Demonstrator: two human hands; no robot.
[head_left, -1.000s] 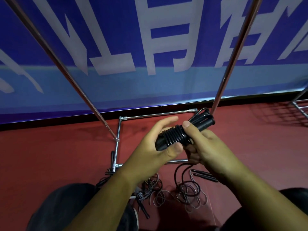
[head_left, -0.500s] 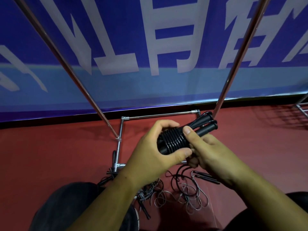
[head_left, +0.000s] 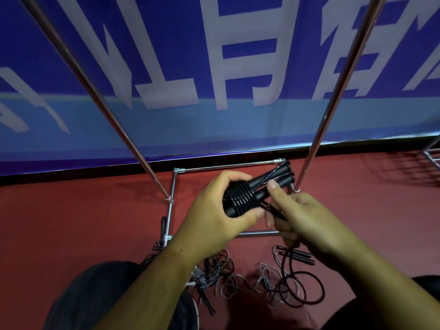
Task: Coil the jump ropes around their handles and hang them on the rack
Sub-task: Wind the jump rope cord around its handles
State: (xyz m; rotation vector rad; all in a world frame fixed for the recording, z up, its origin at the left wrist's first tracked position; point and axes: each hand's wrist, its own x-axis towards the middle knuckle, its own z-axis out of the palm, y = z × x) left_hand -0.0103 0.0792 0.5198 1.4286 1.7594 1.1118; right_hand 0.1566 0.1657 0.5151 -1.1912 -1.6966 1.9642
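Gripping the stiff paired handles (head_left: 273, 184) at mid-frame, my left hand (head_left: 214, 210) curled around the light, springy cord coils (head_left: 240, 196) while my right hand (head_left: 302, 217) pinched the slippery loose tail (head_left: 271, 209).

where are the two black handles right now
Head view, centre: the black handles sit in the left hand, over the rack's floor frame, with the right hand holding the loose rope just to their right.

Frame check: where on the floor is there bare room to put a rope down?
Bare red floor left of the rack's base bar, up to the banner, and right of the right upright. Crowded: loose ropes tangled just this side of the rack's base.
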